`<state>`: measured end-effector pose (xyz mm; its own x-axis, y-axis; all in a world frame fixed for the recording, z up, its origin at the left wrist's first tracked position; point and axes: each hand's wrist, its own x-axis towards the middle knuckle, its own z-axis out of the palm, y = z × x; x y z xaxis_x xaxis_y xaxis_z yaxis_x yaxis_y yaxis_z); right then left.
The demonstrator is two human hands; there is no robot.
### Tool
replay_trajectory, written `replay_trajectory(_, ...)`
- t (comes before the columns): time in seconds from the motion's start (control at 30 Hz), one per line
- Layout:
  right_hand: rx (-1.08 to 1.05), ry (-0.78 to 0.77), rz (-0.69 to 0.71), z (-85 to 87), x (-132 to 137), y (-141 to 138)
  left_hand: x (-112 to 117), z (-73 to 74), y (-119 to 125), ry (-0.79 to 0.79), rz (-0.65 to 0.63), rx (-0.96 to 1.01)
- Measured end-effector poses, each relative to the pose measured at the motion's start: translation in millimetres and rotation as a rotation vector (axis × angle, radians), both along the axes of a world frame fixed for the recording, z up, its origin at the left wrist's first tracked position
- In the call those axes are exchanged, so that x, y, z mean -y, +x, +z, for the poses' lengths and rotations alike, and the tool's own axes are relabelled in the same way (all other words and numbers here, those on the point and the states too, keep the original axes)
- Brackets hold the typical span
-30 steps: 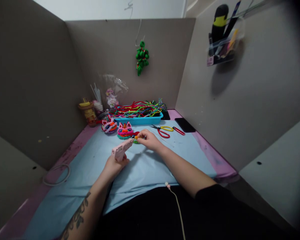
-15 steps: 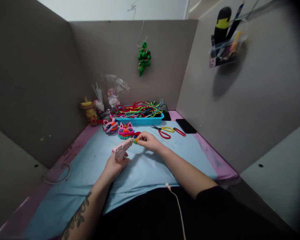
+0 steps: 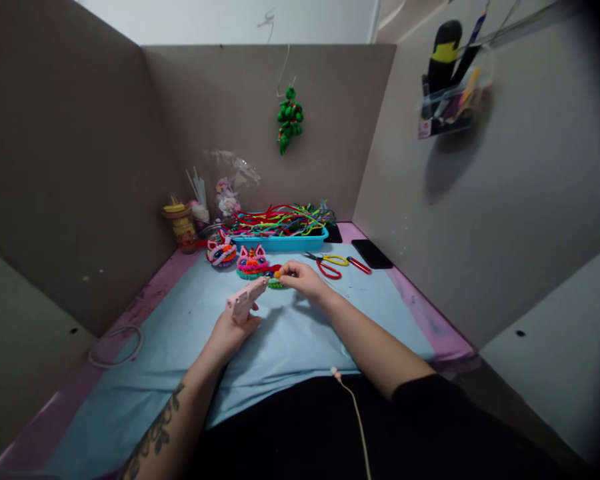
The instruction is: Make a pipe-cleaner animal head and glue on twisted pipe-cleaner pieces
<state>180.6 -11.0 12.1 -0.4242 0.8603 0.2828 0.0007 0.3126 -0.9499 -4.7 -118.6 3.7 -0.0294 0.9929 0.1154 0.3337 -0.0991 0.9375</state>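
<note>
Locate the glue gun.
Centre of the head view: the pink glue gun sits in the left hand, nozzle toward the small piece in the right hand.

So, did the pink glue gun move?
No. The pink glue gun in the left hand keeps its spot, nozzle just below the pink cat face, beside the small craft piece the right hand pinches.

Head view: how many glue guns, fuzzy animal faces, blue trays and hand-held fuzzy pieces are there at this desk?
Pink glue gun: 1, in the left hand
Fuzzy animal faces: 2
Blue tray: 1
Small fuzzy piece: 1, in the right hand
Total: 5
</note>
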Motion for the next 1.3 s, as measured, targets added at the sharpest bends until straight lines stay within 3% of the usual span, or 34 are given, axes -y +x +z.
replay_trajectory(0.13,0.061,0.069,0.023,-9.6,-2,-4,-2,-1.0,-4,0.268,-0.044,-0.302)
replay_trajectory(0.23,0.092,0.080,0.017,-13.7,-6,-4,2,7.5,-20,0.337,0.128,-0.521)
replay_trajectory(0.33,0.091,0.077,-0.022,-8.6,-9,2,10,20.0,-54,0.242,0.412,-0.773)
replay_trajectory(0.43,0.139,0.131,-0.131,-0.2,-11,11,17,29.7,-91,0.040,0.558,-1.033)
replay_trajectory(0.57,0.200,0.192,-0.227,3.8,-16,19,19,30.4,-125,-0.152,0.594,-1.164)
replay_trajectory(0.7,0.243,0.225,-0.242,1.2,-18,18,19,34.9,-128,-0.131,0.738,-1.238)
replay_trajectory(0.77,0.251,0.230,-0.239,-0.4,-19,17,16,41.7,-113,-0.012,0.713,-1.137)
replay_trajectory(0.87,0.250,0.229,-0.241,-2.9,-22,16,4,46.6,-68,0.224,0.328,-0.660)
replay_trajectory(0.97,0.222,0.228,-0.270,-5.4,-26,18,-17,37.7,-11,0.062,0.117,0.031)
replay_trajectory(1.0,0.202,0.222,-0.277,-6.0,-27,18,-25,33.0,6,-0.042,0.100,0.209)
replay_trajectory(1.1,0.128,0.166,-0.266,-7.1,-28,17,-50,21.3,35,-0.290,0.221,0.566)
replay_trajectory(1.2,0.062,0.099,-0.227,-7.7,-27,14,-73,17.0,41,-0.424,0.292,0.712)
replay_trajectory(1.3,0.005,0.044,-0.196,-8.8,-29,11,-90,15.0,38,-0.489,0.259,0.771)
